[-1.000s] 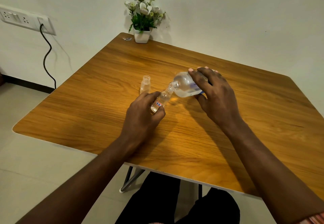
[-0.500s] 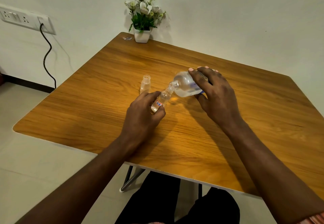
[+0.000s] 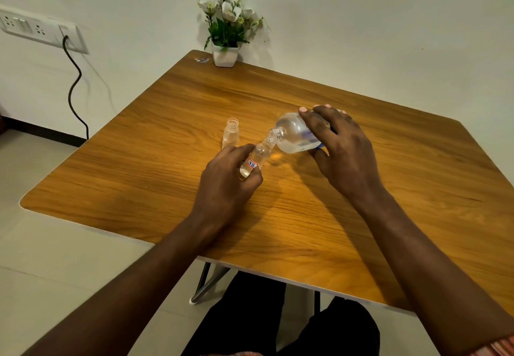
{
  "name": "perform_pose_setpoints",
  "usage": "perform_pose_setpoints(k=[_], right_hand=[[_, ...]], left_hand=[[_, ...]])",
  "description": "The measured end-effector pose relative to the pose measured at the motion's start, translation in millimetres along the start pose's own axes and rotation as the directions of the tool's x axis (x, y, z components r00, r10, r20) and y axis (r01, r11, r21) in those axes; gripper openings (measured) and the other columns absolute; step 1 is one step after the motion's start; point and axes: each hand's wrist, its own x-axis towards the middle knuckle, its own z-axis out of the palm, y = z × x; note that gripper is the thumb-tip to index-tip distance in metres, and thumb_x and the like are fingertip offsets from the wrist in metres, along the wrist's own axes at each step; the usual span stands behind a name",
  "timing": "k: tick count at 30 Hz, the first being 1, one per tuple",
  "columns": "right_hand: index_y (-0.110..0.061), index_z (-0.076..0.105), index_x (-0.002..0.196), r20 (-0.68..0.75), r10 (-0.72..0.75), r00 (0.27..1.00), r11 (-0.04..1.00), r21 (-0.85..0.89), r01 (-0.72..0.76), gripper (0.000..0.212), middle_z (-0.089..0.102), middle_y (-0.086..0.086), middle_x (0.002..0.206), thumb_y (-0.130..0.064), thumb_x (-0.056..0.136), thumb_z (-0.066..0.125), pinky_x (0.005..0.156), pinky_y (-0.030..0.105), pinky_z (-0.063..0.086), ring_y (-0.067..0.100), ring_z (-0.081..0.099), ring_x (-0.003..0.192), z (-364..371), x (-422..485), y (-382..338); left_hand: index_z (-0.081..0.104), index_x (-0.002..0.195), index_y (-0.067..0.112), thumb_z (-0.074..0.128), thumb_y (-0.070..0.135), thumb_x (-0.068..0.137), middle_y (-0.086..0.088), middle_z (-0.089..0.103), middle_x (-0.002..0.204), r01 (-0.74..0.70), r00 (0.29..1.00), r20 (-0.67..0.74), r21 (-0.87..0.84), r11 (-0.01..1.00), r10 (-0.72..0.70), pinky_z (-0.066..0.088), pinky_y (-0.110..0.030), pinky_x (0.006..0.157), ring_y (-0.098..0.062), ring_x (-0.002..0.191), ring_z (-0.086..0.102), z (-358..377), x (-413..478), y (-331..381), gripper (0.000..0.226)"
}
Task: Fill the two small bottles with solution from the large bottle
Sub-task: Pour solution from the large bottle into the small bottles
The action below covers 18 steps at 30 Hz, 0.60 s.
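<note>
My right hand [image 3: 343, 149] grips the large clear bottle [image 3: 293, 133], tipped on its side with its open neck pointing left and down. That neck meets the mouth of a small clear bottle [image 3: 257, 158] with a red-framed label, tilted toward it and held in my left hand [image 3: 228, 180]. A little liquid shows at the small bottle's bottom. The second small bottle [image 3: 230, 133] stands upright and uncapped on the wooden table [image 3: 417, 188], just left of my left hand's fingers.
A white pot of white flowers [image 3: 226, 25] stands at the table's far corner, with a small scrap [image 3: 201, 60] beside it. On the wall at left is a socket strip [image 3: 39, 30] with a black cable hanging down. The table's near edge runs above my legs.
Both hands and all three bottles keep almost the same place; the large bottle stays tipped at the small bottle's mouth.
</note>
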Motion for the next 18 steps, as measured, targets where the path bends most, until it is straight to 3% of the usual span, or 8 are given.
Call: perform_pose_setpoints(k=[18], right_hand=[[-0.014, 0.042, 0.144, 0.002, -0.005, 1.000, 1.000, -0.006, 0.005, 0.072, 0.055, 0.022, 0.134, -0.007, 0.079, 0.075, 0.097, 0.053, 0.048, 0.041, 0.051, 0.124, 0.8, 0.5, 2.1]], left_hand=[[0.061, 0.122, 0.016, 0.061, 0.026, 0.079, -0.004, 0.064, 0.104, 0.003, 1.000, 0.014, 0.003, 1.000, -0.003, 0.054, -0.044, 0.077, -0.017, 0.090, 0.062, 0.5, 1.3, -0.9, 0.044]])
